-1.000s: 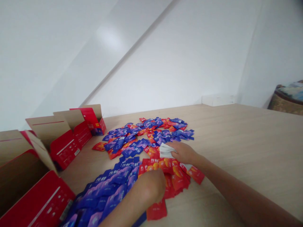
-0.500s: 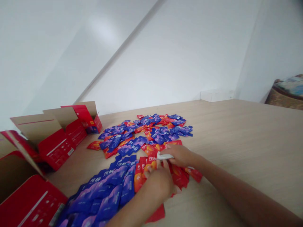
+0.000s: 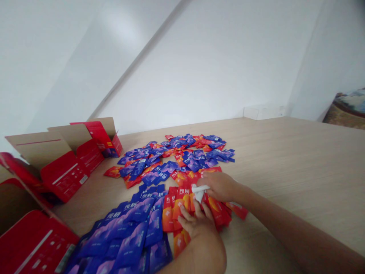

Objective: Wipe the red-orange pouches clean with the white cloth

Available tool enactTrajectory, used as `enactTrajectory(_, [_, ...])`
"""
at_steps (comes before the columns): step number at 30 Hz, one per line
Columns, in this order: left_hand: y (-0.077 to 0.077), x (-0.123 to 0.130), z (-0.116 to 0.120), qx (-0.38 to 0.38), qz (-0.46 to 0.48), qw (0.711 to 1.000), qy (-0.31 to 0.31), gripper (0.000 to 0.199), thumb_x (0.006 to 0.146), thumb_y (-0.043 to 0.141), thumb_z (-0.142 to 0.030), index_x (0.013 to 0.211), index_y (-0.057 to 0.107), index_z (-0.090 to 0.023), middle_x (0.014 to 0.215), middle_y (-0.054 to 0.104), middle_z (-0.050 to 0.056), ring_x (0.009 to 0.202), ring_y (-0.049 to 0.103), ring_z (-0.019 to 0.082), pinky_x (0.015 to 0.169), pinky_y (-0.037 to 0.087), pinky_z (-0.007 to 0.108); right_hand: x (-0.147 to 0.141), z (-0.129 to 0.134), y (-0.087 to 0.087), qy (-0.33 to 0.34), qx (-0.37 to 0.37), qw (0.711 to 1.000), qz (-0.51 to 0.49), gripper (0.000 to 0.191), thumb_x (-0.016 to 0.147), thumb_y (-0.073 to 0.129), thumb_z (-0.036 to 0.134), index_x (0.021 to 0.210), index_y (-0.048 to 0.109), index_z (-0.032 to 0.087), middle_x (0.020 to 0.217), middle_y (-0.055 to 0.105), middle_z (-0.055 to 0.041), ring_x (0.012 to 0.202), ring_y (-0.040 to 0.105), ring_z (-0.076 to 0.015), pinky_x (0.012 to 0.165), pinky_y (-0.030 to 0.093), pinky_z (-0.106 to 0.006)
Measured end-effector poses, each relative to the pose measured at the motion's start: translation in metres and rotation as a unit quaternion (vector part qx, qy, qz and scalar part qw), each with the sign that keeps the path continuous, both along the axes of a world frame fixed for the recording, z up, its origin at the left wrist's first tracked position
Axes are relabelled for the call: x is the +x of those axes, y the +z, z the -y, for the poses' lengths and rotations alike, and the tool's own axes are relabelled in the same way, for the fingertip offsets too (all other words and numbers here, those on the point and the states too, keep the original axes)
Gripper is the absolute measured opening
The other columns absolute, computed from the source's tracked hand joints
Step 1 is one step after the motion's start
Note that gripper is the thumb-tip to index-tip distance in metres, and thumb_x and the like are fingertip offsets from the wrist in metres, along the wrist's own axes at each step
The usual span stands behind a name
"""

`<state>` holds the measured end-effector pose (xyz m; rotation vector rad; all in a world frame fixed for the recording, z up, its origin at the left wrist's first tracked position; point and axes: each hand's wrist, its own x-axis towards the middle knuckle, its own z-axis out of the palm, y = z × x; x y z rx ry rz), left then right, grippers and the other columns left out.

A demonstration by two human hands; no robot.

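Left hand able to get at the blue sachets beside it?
Likely yes. The left hand rests on the red sachets, and the blue sachets lie right beside them on its left, nothing standing between. The right hand, pinching a white scrap, sits on the far side.

Red sachets, overlapping in fanned rows, crumpled white tissue over them

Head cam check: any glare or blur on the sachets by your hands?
Head view: red sachets and blue sachets look fairly sharp, without heavy glare; small print is unreadable; the white wall looks washed out; wide-angle distortion warps the red boxes at left.
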<state>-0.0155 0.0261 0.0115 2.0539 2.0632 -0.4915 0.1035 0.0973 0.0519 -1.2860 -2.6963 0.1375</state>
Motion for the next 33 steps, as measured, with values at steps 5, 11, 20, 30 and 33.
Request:
enactTrajectory(5, [0.011, 0.004, 0.008, 0.011, 0.011, 1.0, 0.01, 0.057, 0.085, 0.041, -0.013, 0.137, 0.032, -0.035, 0.148, 0.022, 0.005, 0.129, 0.023, 0.044, 0.096, 0.027, 0.073, 0.001, -0.008, -0.013, -0.044, 0.029, 0.999, 0.001, 0.036, 0.082, 0.049, 0.019, 0.116, 0.059, 0.026, 0.104, 0.061, -0.0075, 0.094, 0.058, -0.0223, 0.077, 0.042, -0.03])
enactTrajectory(11, [0.006, 0.006, 0.011, 0.034, 0.002, 0.999, 0.0, 0.057, 0.084, 0.04, -0.008, 0.136, 0.036, -0.032, 0.147, 0.026, 0.008, 0.126, 0.029, 0.045, 0.094, 0.03, 0.073, -0.001, -0.004, -0.003, -0.047, 0.042, 0.998, -0.017, 0.037, 0.083, 0.047, 0.019, 0.118, 0.057, 0.026, 0.104, 0.06, -0.0072, 0.095, 0.057, -0.0208, 0.08, 0.04, -0.028])
enactTrajectory(20, [-0.003, 0.009, 0.019, 0.079, -0.032, 0.996, -0.015, 0.056, 0.086, 0.032, -0.005, 0.137, 0.036, -0.028, 0.144, 0.03, 0.012, 0.125, 0.032, 0.044, 0.093, 0.034, 0.071, -0.007, -0.006, -0.016, -0.049, 0.031, 0.998, -0.001, 0.043, 0.082, 0.047, 0.017, 0.122, 0.056, 0.027, 0.11, 0.059, -0.0091, 0.096, 0.057, -0.0237, 0.079, 0.042, -0.033])
enactTrajectory(30, [-0.008, 0.012, 0.021, 0.091, -0.028, 0.995, -0.01, 0.057, 0.085, 0.031, -0.004, 0.137, 0.039, -0.026, 0.144, 0.032, 0.012, 0.124, 0.033, 0.045, 0.093, 0.033, 0.071, -0.008, 0.002, -0.007, 0.041, 0.011, 0.999, -0.015, 0.039, 0.082, 0.048, 0.022, 0.121, 0.057, 0.026, 0.102, 0.062, -0.0071, 0.093, 0.058, -0.0222, 0.081, 0.042, -0.031])
enactTrajectory(33, [-0.011, 0.013, 0.021, 0.096, -0.008, 0.995, -0.004, 0.056, 0.085, 0.03, -0.003, 0.136, 0.041, -0.024, 0.144, 0.032, 0.013, 0.125, 0.032, 0.045, 0.093, 0.031, 0.073, -0.009, -0.004, -0.017, -0.016, 0.024, 1.0, 0.003, 0.041, 0.082, 0.047, 0.019, 0.122, 0.056, 0.026, 0.107, 0.061, -0.0091, 0.095, 0.058, -0.023, 0.082, 0.042, -0.033])
